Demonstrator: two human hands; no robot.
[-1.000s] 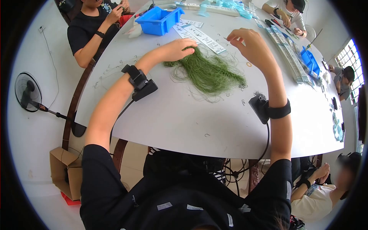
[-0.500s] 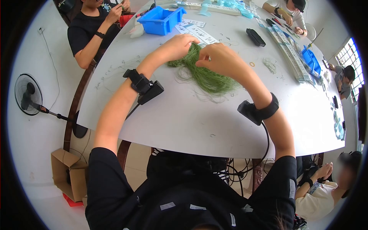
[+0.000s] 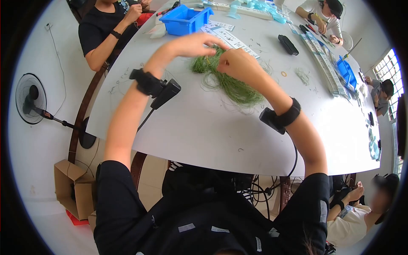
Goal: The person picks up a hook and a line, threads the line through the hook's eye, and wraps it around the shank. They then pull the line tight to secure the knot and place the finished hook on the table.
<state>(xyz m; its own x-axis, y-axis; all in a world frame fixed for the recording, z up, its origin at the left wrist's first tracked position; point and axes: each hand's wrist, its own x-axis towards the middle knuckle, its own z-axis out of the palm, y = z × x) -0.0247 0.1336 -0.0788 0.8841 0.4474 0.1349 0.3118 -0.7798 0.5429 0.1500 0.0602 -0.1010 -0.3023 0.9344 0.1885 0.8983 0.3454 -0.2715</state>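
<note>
A bundle of fine green line lies loosely on the white table, its thicker tangled end to the left and loose strands fanning out to the right. Over the far side of the bundle, my left hand has its fingers stretched toward my right hand, thumb apart and slightly blurred by motion. Curled right over the bundle is my right hand; its fingertips point away and are hidden, so what they pinch cannot be made out. Both wrists carry black strapped devices with cables.
Beyond my hands stand a blue bin and printed cards. A black case, a small ring and a pale tangle of line lie to the right. Long boxes and another blue bin are farther right. Other people sit around the table.
My left hand has come off the green bundle, its fingers opening and reaching toward my right hand. My right hand has shifted little. The view has tilted slightly.
</note>
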